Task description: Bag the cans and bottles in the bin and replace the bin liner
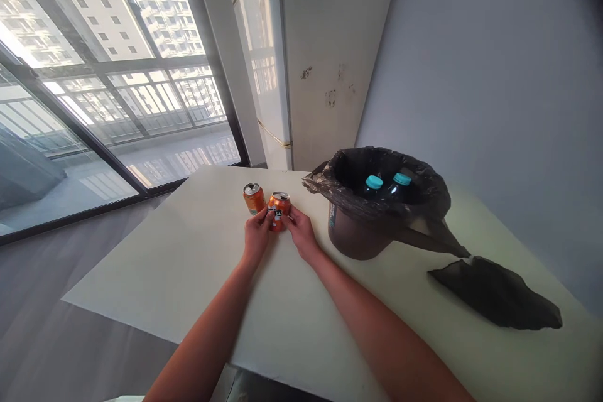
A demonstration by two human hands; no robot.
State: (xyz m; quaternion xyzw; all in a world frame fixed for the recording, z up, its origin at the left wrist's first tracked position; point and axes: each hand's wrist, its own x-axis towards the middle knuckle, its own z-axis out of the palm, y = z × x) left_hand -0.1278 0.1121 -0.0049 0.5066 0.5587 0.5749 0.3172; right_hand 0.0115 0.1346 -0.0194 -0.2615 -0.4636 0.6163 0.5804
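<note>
An orange soda can (277, 202) with dark lettering stands upright on the pale table, its top opened. My left hand (257, 233) grips its left side, the thumb lying across the front. On the opposite side my right hand (301, 231) closes its fingers against the same can. Just behind my left hand is a second orange can (253, 198), upright and also opened at the top; it is very close to the first, and I cannot tell whether they touch.
Right of my hands stands a bin (360, 237) lined with a black bag (424, 204), with two blue-capped bottles (374, 183) inside. A folded black plastic bag (499, 294) lies on the table (188, 276) at right. Behind are a fridge (330, 44) and glass doors (108, 88).
</note>
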